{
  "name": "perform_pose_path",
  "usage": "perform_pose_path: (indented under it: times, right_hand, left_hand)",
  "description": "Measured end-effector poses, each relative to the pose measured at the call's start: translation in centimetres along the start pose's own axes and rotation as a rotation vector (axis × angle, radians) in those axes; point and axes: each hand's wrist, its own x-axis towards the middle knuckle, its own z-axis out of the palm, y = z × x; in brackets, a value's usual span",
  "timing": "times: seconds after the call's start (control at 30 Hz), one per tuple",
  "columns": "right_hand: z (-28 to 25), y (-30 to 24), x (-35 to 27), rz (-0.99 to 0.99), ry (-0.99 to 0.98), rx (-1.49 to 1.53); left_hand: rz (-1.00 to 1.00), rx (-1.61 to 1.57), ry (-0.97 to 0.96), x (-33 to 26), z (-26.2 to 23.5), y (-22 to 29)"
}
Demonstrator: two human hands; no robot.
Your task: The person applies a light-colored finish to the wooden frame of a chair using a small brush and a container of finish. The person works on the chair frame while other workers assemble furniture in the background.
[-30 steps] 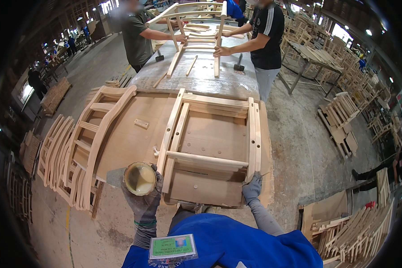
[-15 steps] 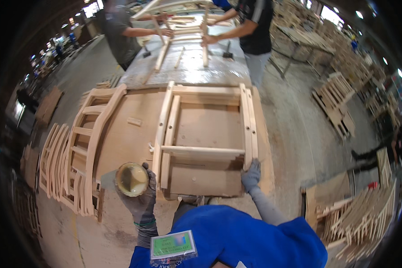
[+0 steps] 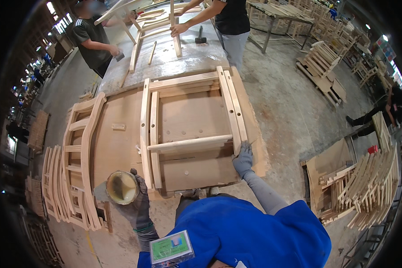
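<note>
My left hand (image 3: 141,198), in a grey glove, holds a round open tub (image 3: 122,187) with a pale, cream-coloured liquid inside. The tub is tilted so that its mouth shows. My right hand (image 3: 243,161), gloved too, is closed round the near end of the right-hand rails of a wooden chair frame (image 3: 190,143). This frame lies on the cardboard-covered table in front of me, with doubled rails at both sides, dark round holes in them and a crossbar between.
A curved wooden ladder-like frame (image 3: 93,143) and several curved slats (image 3: 53,183) stand at the left. A small wood block (image 3: 118,127) lies on the cardboard (image 3: 116,107). Beyond, two people work at a film-covered table (image 3: 187,60) bearing a mallet (image 3: 201,35). Wooden parts (image 3: 366,187) are stacked at right.
The view has shifted, so the frame appears further left. My hands keep their hold on tub and frame. The far-left person's hand has lowered onto a dark object on the far table.
</note>
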Motion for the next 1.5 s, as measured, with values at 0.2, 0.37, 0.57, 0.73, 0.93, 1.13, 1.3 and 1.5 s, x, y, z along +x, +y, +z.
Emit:
perform_pose_path:
  times: [0.2, 0.37, 0.57, 0.73, 0.93, 1.13, 1.3, 1.5]
  right_hand:
    - [0.0, 0.0, -0.1, -0.008, 0.015, 0.013]
    - [-0.1, -0.2, -0.2, -0.041, 0.049, -0.006]
    - [0.3, 0.7, 0.1, -0.072, 0.073, -0.062]
    - [0.2, 0.3, -0.1, -0.045, 0.052, -0.098]
    - [0.0, 0.1, -0.1, -0.008, -0.002, -0.077]
    - [0.2, 0.4, -0.1, -0.039, 0.022, -0.046]
    - [0.2, 0.2, -0.1, -0.033, 0.026, -0.062]
    - [0.3, 0.2, -0.1, -0.027, 0.032, -0.064]
  left_hand:
    - [-0.03, -0.035, 0.044, -0.2, 1.8, -0.8]
    - [-0.017, 0.039, -0.01, -0.2, 2.1, -0.5]
    - [-0.099, -0.102, 0.071, -0.4, 3.1, -0.6]
    - [-0.035, 0.024, 0.046, -0.2, 2.7, -0.5]
    - [-0.065, -0.028, 0.009, -1.0, 3.9, -0.6]
    - [-0.019, 0.046, 0.021, -0.6, 3.3, -0.7]
    - [-0.083, -0.098, 0.102, -0.5, 3.5, -0.5]
    - [-0.056, -0.007, 0.104, -0.4, 3.4, -0.6]
